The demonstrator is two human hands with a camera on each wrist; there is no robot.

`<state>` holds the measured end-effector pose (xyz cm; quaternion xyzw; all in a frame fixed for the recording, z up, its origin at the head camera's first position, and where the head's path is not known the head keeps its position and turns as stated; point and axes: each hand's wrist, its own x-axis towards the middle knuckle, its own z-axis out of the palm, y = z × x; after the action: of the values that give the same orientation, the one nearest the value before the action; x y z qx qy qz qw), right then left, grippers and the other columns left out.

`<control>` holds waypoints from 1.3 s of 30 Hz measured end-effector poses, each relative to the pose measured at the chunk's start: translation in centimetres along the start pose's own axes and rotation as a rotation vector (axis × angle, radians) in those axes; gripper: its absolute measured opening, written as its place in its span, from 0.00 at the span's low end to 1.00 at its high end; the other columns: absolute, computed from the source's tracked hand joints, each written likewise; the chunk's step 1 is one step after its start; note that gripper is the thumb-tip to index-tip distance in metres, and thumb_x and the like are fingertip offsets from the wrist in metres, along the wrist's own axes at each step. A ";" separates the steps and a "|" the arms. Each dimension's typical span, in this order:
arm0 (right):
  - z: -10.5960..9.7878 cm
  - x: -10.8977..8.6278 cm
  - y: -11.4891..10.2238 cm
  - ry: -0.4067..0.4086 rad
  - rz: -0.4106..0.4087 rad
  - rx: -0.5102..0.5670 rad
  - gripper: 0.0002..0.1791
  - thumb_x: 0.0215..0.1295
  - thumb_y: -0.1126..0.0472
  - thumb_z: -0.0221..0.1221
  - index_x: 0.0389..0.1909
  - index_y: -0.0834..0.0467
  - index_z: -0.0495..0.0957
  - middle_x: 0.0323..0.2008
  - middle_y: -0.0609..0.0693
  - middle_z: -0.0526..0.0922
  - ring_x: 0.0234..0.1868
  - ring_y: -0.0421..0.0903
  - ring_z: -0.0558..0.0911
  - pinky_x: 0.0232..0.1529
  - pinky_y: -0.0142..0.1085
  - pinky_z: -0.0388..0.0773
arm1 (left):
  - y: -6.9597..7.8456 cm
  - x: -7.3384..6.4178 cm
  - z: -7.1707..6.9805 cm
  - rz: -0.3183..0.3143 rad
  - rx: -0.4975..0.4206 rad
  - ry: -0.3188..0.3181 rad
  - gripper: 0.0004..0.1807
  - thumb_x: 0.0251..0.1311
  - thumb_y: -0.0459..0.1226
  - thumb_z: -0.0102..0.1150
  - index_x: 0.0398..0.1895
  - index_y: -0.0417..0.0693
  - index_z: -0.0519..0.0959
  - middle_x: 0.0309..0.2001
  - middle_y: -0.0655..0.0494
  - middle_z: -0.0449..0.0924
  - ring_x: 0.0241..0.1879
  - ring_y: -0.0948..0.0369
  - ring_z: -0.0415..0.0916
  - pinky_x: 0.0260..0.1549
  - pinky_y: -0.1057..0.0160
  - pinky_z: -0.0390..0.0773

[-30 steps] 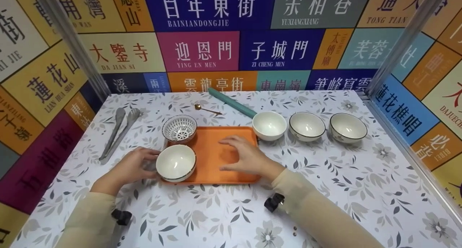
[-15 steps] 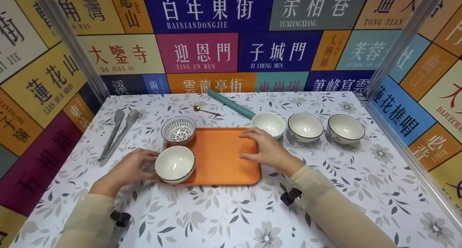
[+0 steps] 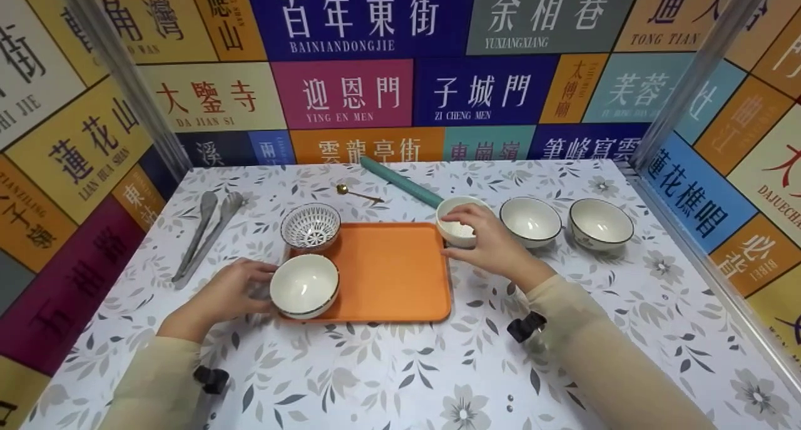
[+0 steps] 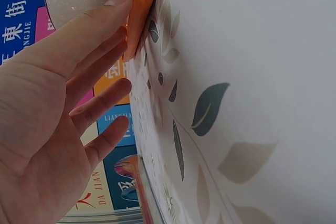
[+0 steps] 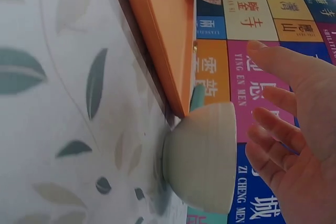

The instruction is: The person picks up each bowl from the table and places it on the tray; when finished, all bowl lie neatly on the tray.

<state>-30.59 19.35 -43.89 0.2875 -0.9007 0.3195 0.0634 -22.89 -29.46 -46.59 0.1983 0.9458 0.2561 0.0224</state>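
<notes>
1. Leaf-print tablecloth [image 3: 300, 373] spreads below both my hands, carrying everything here.
2. Orange tray [image 3: 394, 273] sits flat between my hands, its left edge by my left thumb.
3. Teal stick [image 3: 400, 181] lies slantwise beyond my right hand; grey tongs [image 3: 216, 230] lie beyond my left.
4. Right hand [image 3: 491, 242]: thumb and fingers curved well apart, hovering at the bowl, gripping nothing; the wrist view shows a gap to the rim. Left hand [image 3: 231, 292]: fingers loosely spread beside a dark-rimmed cream bowl [image 3: 305, 286] on the tray, no grip; whether my thumb touches, I can't tell.
5. And here's the plain white bowl [image 5: 202, 161], upright on the cloth under my right fingers, just beside the tray corner. Looks like glazed ceramic: stiff, fairly light, slick, easily chipped, I'd judge. Best hold: thumb and fingers on opposite walls, just under the rim.
6. Two floral bowls stand right of that hand, the nearer [image 3: 530, 221] and the farther [image 3: 601, 223]; a black-patterned bowl [image 3: 311, 228] is beyond my left.
7. Smallest, a gold spoon [image 3: 360, 194], well beyond both hands.
</notes>
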 end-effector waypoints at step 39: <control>-2.4 4.0 6.2 -0.162 0.224 -0.121 0.67 0.33 0.33 0.81 0.74 0.62 0.68 0.72 0.62 0.66 0.72 0.63 0.67 0.73 0.61 0.67 | -0.3 0.3 0.0 0.037 0.014 0.002 0.29 0.42 0.37 0.80 0.53 0.38 0.87 0.59 0.44 0.84 0.60 0.41 0.76 0.64 0.37 0.74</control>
<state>-37.56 22.82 -44.13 0.2058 -0.9469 0.2456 -0.0285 -23.29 -29.61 -46.74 0.2158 0.9438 0.2500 0.0155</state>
